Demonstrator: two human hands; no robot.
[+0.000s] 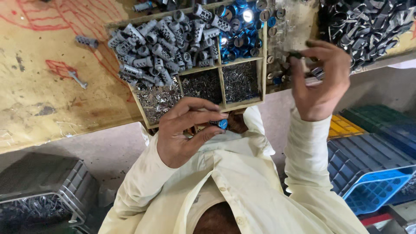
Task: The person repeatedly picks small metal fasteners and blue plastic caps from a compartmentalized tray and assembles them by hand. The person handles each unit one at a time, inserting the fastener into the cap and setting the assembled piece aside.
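Left hand [182, 132] pinched on a small blue-capped cylinder [222, 124] just below the wooden compartment tray [222, 84], right hand [320, 80] closed on a small dark part [296, 54] by the tray's right edge, near loose blue pieces [238, 41].

Single head camera, looking steeply down past own chest, close over wooden parts tray [265, 65] and workbench [39, 86].
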